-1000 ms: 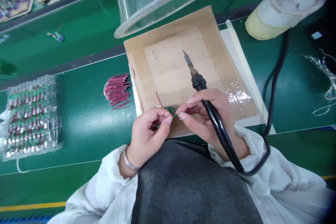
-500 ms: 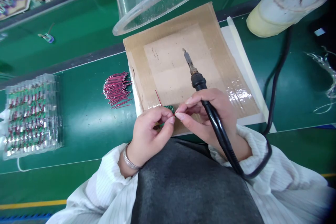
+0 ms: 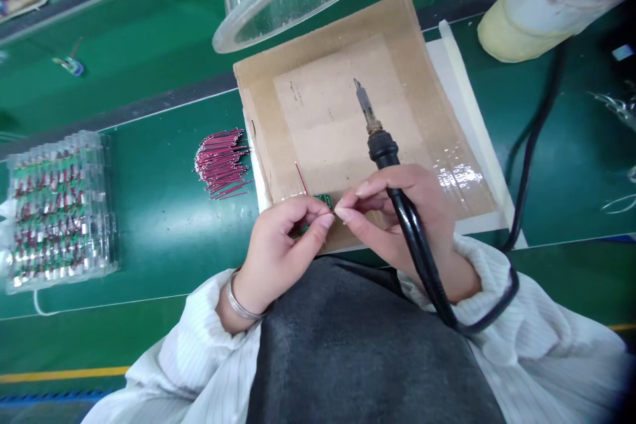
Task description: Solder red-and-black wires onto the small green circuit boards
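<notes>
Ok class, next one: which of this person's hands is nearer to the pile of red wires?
Left. The left hand is right of the pile of red wires and lower in the picture; the right hand, holding the soldering iron, is farther right.

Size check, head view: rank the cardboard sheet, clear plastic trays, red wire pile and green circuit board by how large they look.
1. Cardboard sheet
2. Clear plastic trays
3. Red wire pile
4. Green circuit board: smallest as seen, though the left hand hides part, so its full size is unsure.
</notes>
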The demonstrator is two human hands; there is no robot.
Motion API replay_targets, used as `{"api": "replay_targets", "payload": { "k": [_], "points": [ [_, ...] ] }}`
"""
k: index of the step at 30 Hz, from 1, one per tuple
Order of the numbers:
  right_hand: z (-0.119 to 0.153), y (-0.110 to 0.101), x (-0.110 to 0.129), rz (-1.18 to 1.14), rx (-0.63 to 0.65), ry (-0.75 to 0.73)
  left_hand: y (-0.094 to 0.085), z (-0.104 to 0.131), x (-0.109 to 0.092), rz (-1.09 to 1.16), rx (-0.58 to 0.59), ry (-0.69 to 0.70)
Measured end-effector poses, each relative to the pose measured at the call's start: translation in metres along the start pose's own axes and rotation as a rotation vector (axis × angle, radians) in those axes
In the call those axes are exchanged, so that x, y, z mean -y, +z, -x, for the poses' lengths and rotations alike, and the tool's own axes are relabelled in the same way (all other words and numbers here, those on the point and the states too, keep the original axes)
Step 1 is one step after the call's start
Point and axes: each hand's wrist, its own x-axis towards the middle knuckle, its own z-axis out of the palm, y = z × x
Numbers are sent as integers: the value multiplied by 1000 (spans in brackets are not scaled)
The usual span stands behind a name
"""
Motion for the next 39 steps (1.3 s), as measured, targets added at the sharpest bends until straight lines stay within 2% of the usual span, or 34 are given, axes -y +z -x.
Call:
{"api": "replay_targets", "payload": {
  "k": [3,9,15,17,21,23,26,28,33,39],
  "points": [
    [2,1,-1,-39,0,20,0,2,1,66,-17,-31],
    [6,4,-4,-241,8,72,1,2,0,19,-67,18],
    [5,3,-2,-196,23,86,-2,1,-3,-95,-61,82],
    [3,1,-5,-110,48,55,-9,3,0,-124,-62,56],
    [2,-1,-17,333,183,-92,-27,9,10,-135,-122,-92],
    [2,1,-25,495,265,-168,-34,12,14,-154,-110,-132],
    [5,5,-32,586,335,-240,-34,12,16,-186,-55,-129],
    [5,6,-32,567,352,-221,-29,9,15,-219,-20,-105],
    [1,-5,-19,508,222,-139,-15,-3,14,-379,64,-45],
    [4,-31,-9,407,149,-163,-6,-11,14,-550,111,-57]
  ]
}}
